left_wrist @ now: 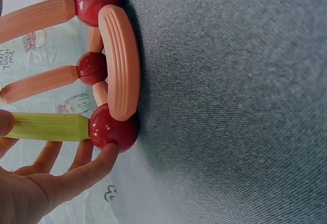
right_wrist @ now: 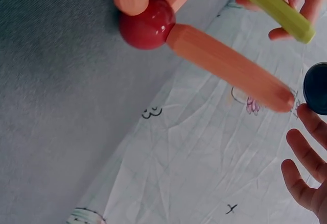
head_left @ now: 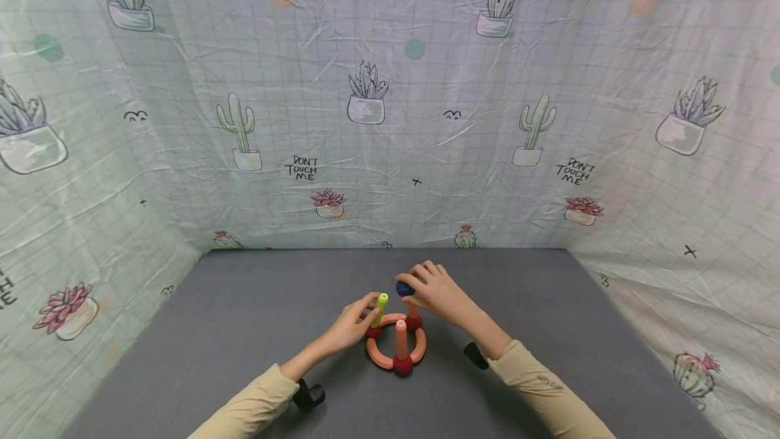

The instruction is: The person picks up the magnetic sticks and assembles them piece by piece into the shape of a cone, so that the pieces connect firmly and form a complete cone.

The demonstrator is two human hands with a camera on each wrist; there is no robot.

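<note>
A ring of curved orange pieces (head_left: 380,357) joined by red balls (left_wrist: 113,127) lies on the grey table. Upright orange rods (head_left: 401,340) rise from two of the balls, and a yellow-green rod (left_wrist: 48,127) from the third. My left hand (head_left: 350,325) holds the yellow-green rod between thumb and fingers, with one fingertip against the red ball below. With thumb and fingers, my right hand (head_left: 437,291) grips a dark blue ball (head_left: 405,288) at the upper end of the far orange rod (right_wrist: 232,68). Whether ball and rod touch is unclear.
The grey tabletop (head_left: 274,310) extends around the ring. A pale cloth (head_left: 390,154) printed with cacti hangs behind and on both sides. Dark straps (head_left: 309,396) are on both wrists.
</note>
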